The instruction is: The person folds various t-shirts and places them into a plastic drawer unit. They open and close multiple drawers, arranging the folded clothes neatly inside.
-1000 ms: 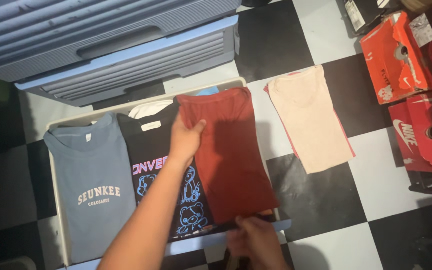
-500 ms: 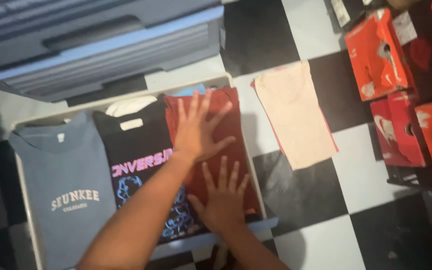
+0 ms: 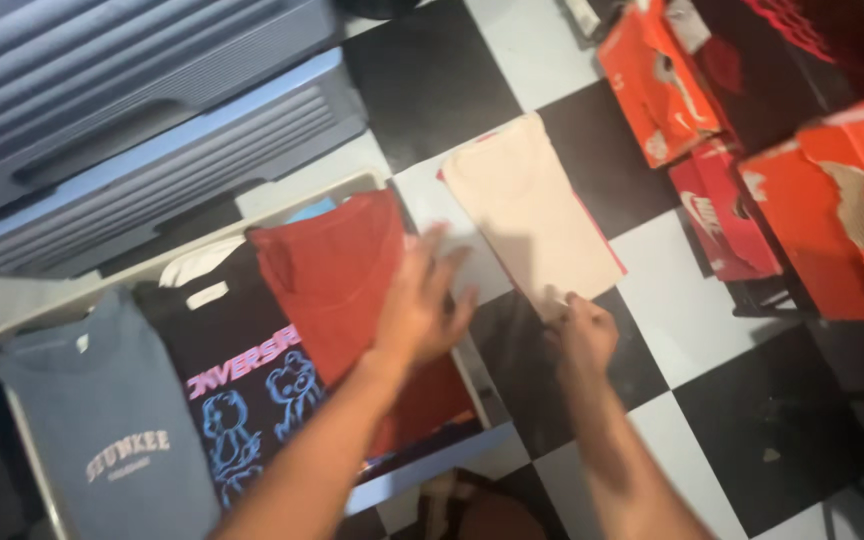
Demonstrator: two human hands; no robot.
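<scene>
A pulled-out drawer (image 3: 422, 478) lies on the floor with folded shirts side by side: a grey-blue one (image 3: 102, 430), a black printed one (image 3: 242, 380) and a dark red one (image 3: 337, 270). My left hand (image 3: 420, 305) hovers with fingers spread over the red shirt's right edge, holding nothing. A folded cream shirt (image 3: 527, 205) lies on the tiles to the right of the drawer, on top of a pink-red garment. My right hand (image 3: 582, 332) is curled on the cream shirt's near corner.
A grey-blue plastic drawer chest (image 3: 142, 110) stands behind the drawer. Several orange-red shoe boxes (image 3: 822, 190) are stacked at the right. The floor (image 3: 712, 320) is black and white checkered tile.
Both hands have left the red shirt, which they were pressing flat. The right hand has moved right to the cream shirt's near corner; the left follows. The view has swung right.
</scene>
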